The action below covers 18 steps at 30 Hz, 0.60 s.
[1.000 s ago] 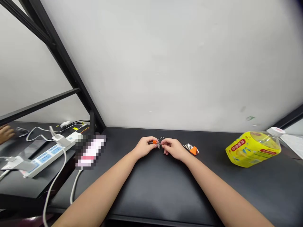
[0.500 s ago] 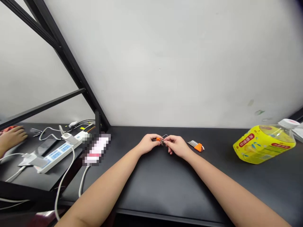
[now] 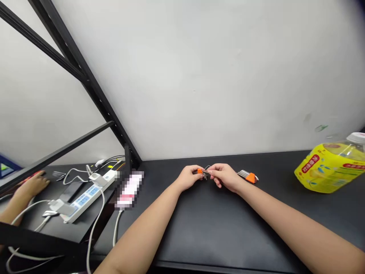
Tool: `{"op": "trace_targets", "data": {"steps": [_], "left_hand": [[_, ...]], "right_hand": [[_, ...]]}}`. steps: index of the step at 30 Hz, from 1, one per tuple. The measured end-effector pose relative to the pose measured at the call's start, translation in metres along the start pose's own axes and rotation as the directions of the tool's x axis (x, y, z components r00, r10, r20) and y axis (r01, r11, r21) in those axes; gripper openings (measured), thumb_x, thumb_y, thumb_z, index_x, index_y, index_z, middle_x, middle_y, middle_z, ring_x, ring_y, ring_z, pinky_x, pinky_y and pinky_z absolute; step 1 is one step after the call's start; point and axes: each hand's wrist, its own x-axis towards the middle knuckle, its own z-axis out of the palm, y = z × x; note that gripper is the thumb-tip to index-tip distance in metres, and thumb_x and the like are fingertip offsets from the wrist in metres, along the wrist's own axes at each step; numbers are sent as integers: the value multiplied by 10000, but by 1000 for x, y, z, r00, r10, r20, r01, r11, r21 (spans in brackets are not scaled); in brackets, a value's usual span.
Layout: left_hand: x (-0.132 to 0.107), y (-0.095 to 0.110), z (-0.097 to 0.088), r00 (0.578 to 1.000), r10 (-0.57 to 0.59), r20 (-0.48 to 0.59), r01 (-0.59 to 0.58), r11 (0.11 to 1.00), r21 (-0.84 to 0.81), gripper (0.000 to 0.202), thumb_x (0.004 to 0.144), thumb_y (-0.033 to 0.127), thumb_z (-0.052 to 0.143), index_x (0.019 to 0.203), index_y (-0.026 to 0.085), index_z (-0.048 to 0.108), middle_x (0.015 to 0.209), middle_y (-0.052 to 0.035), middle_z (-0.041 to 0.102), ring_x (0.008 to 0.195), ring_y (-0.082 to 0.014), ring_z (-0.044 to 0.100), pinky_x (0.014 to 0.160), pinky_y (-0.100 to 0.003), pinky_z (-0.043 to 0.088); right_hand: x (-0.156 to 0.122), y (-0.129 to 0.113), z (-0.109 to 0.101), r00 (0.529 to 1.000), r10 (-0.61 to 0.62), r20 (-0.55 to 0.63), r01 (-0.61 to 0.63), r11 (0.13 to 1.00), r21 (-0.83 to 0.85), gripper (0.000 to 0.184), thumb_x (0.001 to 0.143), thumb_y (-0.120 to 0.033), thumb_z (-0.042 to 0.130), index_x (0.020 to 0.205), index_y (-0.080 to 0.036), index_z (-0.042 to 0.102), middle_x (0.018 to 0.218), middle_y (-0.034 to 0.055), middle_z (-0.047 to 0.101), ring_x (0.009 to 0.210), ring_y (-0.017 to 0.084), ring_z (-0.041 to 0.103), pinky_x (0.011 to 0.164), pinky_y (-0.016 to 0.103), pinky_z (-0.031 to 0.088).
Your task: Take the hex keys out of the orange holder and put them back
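Black bench (image 3: 216, 228), frame centre: both hands, left hand (image 3: 189, 177) and right hand (image 3: 226, 176), pinch shut on a hex key set (image 3: 203, 172). Probably light, stiff, slippery steel; best held by its orange holder. 2nd set (image 3: 248, 176) lies just right.

1. Two hex key sets with orange holders: one set (image 3: 203, 173) pinched between the person's two hands, a second set (image 3: 248, 176) lying on the black table (image 3: 216, 228) just to the right of them.
2. Two hands of the person: left hand (image 3: 189, 177), right hand (image 3: 225, 176).
3. One other person's hand (image 3: 31, 185), far left.
4. One yellow-labelled bottle (image 3: 332, 165), on its side.
5. One white power strip (image 3: 89, 192).
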Motion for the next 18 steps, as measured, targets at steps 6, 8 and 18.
{"op": "trace_targets", "data": {"steps": [6, 8, 18], "left_hand": [[4, -1, -5, 999, 11, 30, -12, 1000, 21, 206, 767, 231, 753, 951, 140, 769, 860, -58, 751, 770, -143, 661, 783, -268, 519], [7, -3, -5, 999, 15, 35, -16, 999, 33, 231, 762, 248, 763, 966, 144, 779, 858, -58, 754, 773, -145, 663, 787, -269, 519], [7, -4, -1, 998, 41, 50, -42, 999, 21, 301, 734, 311, 807, 973, 130, 782, 834, -64, 747, 726, -143, 645, 764, -278, 515]], "right_hand": [[7, -2, -3, 997, 59, 39, -62, 995, 78, 383, 696, -420, 868, 890, -137, 698, 623, -23, 600, 406, 49, 423, 340, 184, 352], [9, -3, -7, 995, 82, 63, -89, 990, 113, 383, 695, -404, 881, 896, -139, 691, 609, -33, 576, 411, 36, 392, 341, 170, 314], [6, -6, -15, 989, 63, 135, -87, 980, 178, 331, 747, -395, 870, 866, -134, 705, 622, -34, 572, 455, 38, 423, 430, 189, 362]]}}
